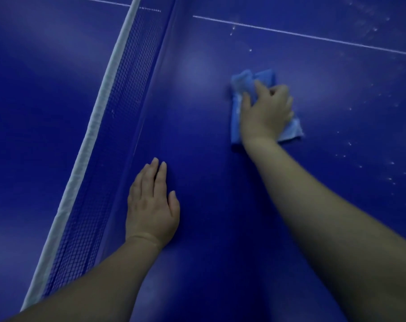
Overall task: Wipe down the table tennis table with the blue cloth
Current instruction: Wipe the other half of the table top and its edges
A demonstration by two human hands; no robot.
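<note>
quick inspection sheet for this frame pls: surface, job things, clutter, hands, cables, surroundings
Surface: blue table, glossy, with a white line; pale specks scattered toward the right side.
Job's things: blue cloth, bunched, lying on the table under the right hand.
Clutter: nothing seen.
Hands: right hand presses on the cloth, fingers curled over it; left hand rests flat on the table beside the net, holding nothing.
Cables: nothing seen.
Surroundings: net with white top band runs diagonally at left; the table's other half lies beyond it.
</note>
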